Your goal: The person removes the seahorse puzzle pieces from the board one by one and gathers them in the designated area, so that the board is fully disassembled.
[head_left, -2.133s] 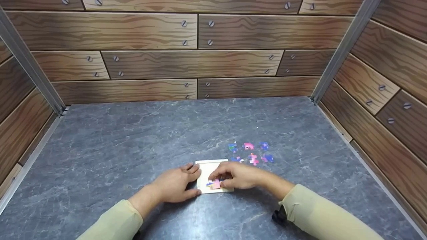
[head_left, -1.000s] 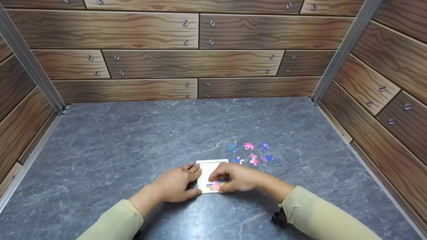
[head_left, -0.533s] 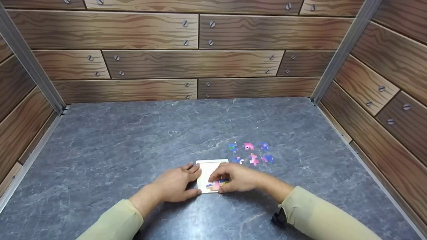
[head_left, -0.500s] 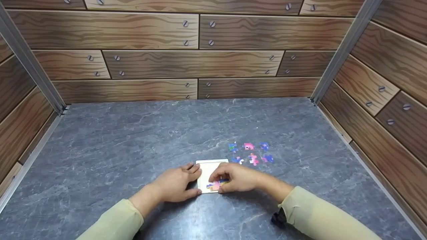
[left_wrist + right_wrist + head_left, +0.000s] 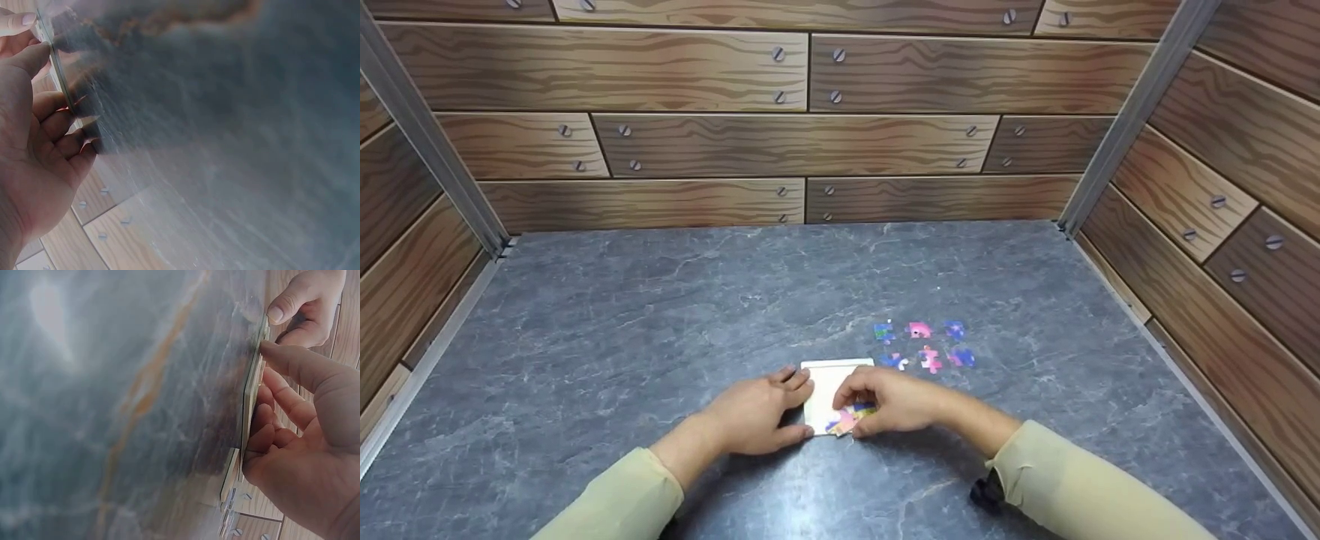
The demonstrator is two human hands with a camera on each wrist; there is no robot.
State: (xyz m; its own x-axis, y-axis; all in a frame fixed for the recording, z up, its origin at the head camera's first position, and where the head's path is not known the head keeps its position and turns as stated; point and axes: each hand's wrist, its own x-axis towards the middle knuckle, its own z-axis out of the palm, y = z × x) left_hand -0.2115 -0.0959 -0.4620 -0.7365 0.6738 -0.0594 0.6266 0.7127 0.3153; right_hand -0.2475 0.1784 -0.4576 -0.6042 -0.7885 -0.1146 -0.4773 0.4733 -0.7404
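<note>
A small white puzzle tray point(image 5: 819, 386) lies on the grey table. Low in it are several colourful jigsaw pieces point(image 5: 847, 420), side by side and slanted, one corner reaching the tray's near edge. My right hand point(image 5: 896, 400) reaches over the tray's right side and pinches at these pieces between thumb and fingers, partly hiding them. My left hand point(image 5: 757, 416) rests against the tray's left edge, thumb at the near corner and fingers farther up the side. In the right wrist view, the right thumb point(image 5: 292, 363) lies at the tray's thin edge.
Several loose jigsaw pieces lie in two rows beyond the tray's right side, among them a pink piece point(image 5: 919, 330) and a blue one point(image 5: 955, 330). Wood-patterned walls point(image 5: 697, 142) enclose the grey marbled table point(image 5: 660, 300) at the back and sides.
The pieces in the tray have turned from level to slanted, their near corner shifting toward the tray's near edge. My right thumb has moved off the pink piece. The left hand stays put.
</note>
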